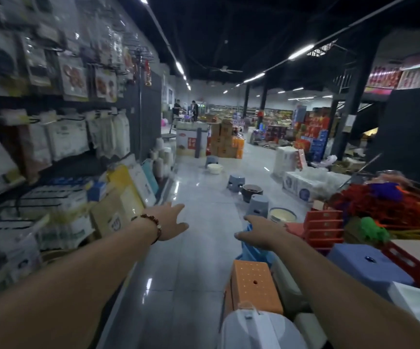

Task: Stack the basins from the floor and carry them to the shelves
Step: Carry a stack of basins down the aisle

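Three basins stand on the shiny tiled aisle floor ahead: a cream basin with a blue rim [282,214] nearest, a dark brown basin [252,191] behind it, and a white basin [215,168] farthest. My left hand [170,220], with a bead bracelet on its wrist, reaches forward over the floor with its fingers spread and holds nothing. My right hand [259,231] stretches forward too, fingers extended, just short of the cream basin and in front of a blue plastic item [253,250]. The shelves [60,157] run along the left wall.
Grey plastic stools [257,205] [236,182] [211,160] stand beside the basins. An orange stool [254,285] and a white lidded container [259,331] sit close in front. Red boxes [324,227], dusters and stacked goods crowd the right side. Two people stand far down the aisle.
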A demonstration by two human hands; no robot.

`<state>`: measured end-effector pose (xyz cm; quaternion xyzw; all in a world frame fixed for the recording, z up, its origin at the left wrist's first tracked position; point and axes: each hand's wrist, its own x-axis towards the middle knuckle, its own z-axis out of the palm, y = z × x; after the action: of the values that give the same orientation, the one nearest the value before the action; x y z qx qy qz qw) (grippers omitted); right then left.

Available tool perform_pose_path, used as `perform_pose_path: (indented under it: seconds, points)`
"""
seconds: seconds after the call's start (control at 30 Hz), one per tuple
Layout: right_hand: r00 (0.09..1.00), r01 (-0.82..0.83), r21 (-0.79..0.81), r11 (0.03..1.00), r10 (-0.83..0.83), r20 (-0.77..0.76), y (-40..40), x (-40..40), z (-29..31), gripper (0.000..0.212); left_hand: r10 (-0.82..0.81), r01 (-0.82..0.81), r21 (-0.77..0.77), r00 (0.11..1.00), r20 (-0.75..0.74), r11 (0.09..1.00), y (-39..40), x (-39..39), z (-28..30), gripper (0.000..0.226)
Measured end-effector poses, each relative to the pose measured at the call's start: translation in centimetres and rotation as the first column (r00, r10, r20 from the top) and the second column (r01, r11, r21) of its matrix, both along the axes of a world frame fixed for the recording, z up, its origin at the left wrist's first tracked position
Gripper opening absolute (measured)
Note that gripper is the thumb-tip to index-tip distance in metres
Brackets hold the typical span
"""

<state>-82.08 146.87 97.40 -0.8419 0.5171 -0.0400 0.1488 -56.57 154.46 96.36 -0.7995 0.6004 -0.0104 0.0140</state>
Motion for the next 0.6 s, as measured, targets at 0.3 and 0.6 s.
perform_pose_path:
  seconds: [0.3, 0.6]
  points:
    - [0.999, -0.006, 0.048, 0.999, 0.004, 0.05, -6.4, 16.1, 0.2, 0.079, -0.063, 0.063, 0.008, 0.995, 0.076, 0.998, -6.1, 11.9, 1.7, 0.068]
    - [0.999, 0.053, 0.046, 0.998, -0.053, -0.012, -17.5, 20.9, 0.6, 0.075, -0.145, 0.143, 0.031, 0.986, 0.085, 0.989, -17.1, 17.7, 2.7, 0.067]
